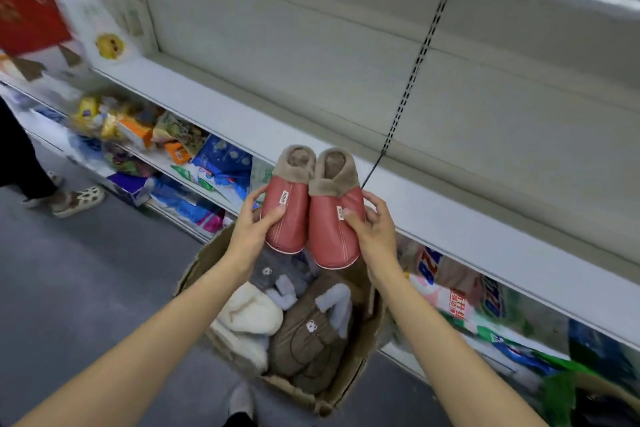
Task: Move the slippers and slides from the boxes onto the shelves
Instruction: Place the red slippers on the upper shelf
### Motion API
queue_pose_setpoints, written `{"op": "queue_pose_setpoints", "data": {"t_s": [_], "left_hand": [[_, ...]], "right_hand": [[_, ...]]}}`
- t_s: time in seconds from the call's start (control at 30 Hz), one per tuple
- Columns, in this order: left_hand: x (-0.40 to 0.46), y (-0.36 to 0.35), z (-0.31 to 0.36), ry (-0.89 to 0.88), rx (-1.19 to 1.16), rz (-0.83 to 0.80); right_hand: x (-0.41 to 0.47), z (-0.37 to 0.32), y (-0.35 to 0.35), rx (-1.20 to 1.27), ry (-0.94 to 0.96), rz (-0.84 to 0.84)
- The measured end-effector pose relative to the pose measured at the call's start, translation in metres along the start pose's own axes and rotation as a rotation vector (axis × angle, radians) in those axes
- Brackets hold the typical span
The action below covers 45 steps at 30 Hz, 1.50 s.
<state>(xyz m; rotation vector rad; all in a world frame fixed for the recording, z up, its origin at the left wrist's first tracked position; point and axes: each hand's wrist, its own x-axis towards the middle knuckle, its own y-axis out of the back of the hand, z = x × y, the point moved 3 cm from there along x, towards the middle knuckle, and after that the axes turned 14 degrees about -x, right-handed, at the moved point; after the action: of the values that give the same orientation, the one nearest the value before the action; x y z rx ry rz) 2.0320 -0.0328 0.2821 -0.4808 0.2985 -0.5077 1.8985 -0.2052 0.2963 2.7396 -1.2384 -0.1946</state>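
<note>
I have a single view, from the wide-angle camera worn on the person's head. It looks forward and steeply down, so both forearms reach in from the bottom edge and the cardboard box (pixel 349 388) on the floor sits directly below the lens. The white shelf (pixel 346 135) runs diagonally from upper left to lower right, bent by the wide lens. Everything at arm's reach is close and sharp; the left edge is blurred. With no second view, nothing overlaps.
</note>
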Motion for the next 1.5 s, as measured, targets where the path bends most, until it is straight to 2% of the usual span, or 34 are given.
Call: {"op": "queue_pose_setpoints", "data": {"t_s": [0.23, 0.4, 0.73, 0.97, 1.1, 1.17, 1.23, 1.37, 1.5], "left_hand": [[-0.001, -0.051, 0.076, -0.099, 0.007, -0.197], [0.005, -0.083, 0.13, -0.119, -0.005, -0.318], [0.007, -0.162, 0.197, -0.209, -0.076, -0.548], [0.043, -0.259, 0.239, -0.23, -0.029, -0.617], [0.074, -0.314, 0.256, -0.203, 0.06, -0.616], [0.09, -0.334, 0.26, -0.153, 0.127, -0.622], [0.099, -0.349, 0.261, -0.155, 0.305, -0.656], [0.107, -0.362, 0.262, -0.439, 0.779, -0.611], [0.121, -0.364, 0.263, -0.7, 1.109, -0.511]], "right_hand": [[-0.02, -0.094, 0.023, -0.01, 0.196, 0.123], [-0.027, -0.152, 0.029, 0.057, 0.258, 0.199], [-0.037, -0.245, 0.069, 0.158, 0.432, 0.378], [0.01, -0.313, 0.125, 0.183, 0.476, 0.491], [0.056, -0.346, 0.158, 0.137, 0.4, 0.519], [0.076, -0.358, 0.168, 0.11, 0.335, 0.51], [0.089, -0.365, 0.172, 0.069, 0.283, 0.471], [0.109, -0.36, 0.175, 0.03, 0.218, 0.384], [0.116, -0.353, 0.182, -0.147, 0.249, 0.45]]}}
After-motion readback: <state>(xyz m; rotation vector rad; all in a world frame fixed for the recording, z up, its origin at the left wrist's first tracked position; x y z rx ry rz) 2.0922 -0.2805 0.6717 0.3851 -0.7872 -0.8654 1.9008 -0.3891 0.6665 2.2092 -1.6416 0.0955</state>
